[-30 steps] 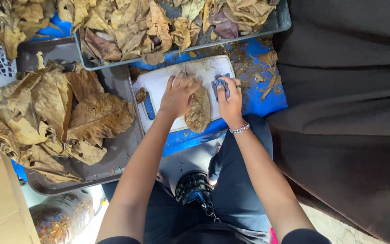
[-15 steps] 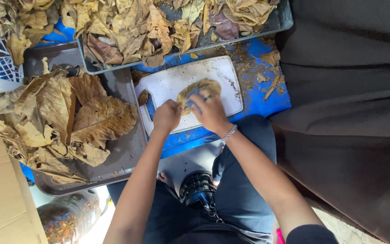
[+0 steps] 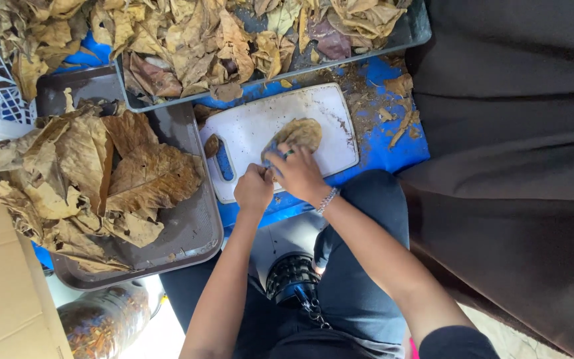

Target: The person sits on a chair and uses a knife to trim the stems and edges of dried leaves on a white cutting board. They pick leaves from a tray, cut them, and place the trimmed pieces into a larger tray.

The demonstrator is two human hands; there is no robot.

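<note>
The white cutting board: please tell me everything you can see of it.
The cutting board is white, rectangular with rounded corners, and looks like plastic. A slot handle is cut through its left end. Its surface is stained and dusted with brown crumbs. It lies flat on a blue surface, between two trays of dried leaves. One brown leaf lies on it. The right hand rests on that leaf; the left hand is closed at the near edge.
</note>
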